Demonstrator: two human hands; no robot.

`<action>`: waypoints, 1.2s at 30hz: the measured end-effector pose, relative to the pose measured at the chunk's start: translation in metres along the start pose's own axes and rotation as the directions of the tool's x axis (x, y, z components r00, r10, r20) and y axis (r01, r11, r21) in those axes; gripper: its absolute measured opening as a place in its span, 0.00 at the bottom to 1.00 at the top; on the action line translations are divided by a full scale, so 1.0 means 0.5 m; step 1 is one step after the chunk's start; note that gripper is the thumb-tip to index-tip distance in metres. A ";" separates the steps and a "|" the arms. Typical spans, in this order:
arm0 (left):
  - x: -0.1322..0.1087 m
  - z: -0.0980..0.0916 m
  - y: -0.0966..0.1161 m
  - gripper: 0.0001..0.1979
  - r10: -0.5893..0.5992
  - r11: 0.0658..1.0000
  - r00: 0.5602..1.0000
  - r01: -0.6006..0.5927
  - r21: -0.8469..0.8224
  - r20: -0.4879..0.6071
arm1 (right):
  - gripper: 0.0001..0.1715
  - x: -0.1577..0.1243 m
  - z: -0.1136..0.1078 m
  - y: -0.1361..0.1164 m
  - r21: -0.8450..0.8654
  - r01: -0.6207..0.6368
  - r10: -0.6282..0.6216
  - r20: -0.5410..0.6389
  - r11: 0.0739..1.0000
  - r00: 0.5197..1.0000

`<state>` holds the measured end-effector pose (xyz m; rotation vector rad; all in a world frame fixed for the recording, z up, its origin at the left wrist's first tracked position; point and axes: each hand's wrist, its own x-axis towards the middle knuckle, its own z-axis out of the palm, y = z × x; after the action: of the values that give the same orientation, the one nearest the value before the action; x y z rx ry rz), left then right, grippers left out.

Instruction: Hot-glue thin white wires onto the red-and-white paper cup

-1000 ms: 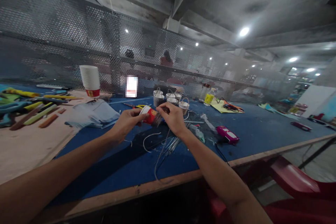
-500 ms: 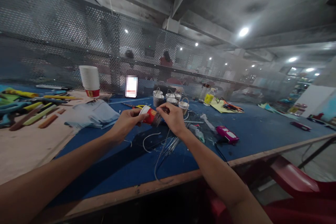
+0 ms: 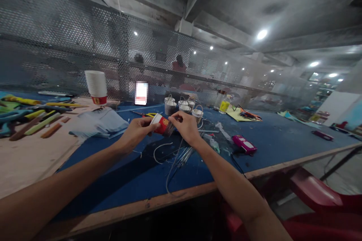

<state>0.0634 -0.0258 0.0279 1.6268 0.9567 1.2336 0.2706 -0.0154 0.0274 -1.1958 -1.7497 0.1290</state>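
Head view: a blue-covered workbench (image 3: 263, 147) fronts perforated metal screening (image 3: 70, 41) under concrete beams. Left hand (image 3: 135, 132) and right hand (image 3: 185, 127), fingers closed, grip a red paper cup (image 3: 161, 124) above loose wires (image 3: 181, 155).

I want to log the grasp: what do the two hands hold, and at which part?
A red paper cup, tipped sideways. The left hand grips its rim end; the right hand pinches its base end. Whether the right also holds a wire cannot be told.

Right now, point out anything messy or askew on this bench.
Loose wires lie scattered on the blue table, one curling past its front edge. The left hand and right hand hold a red paper cup tipped sideways.
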 end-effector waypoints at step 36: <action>0.014 -0.014 -0.014 0.19 -0.049 0.972 0.998 0.042 -0.232 -0.025 | 0.38 0.018 0.012 0.042 0.272 -0.188 0.134 0.204 0.944 0.970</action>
<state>0.0575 -0.0156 0.0245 1.3999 0.8302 1.2914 0.2794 0.0046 0.0181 -1.1358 -1.7150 0.5909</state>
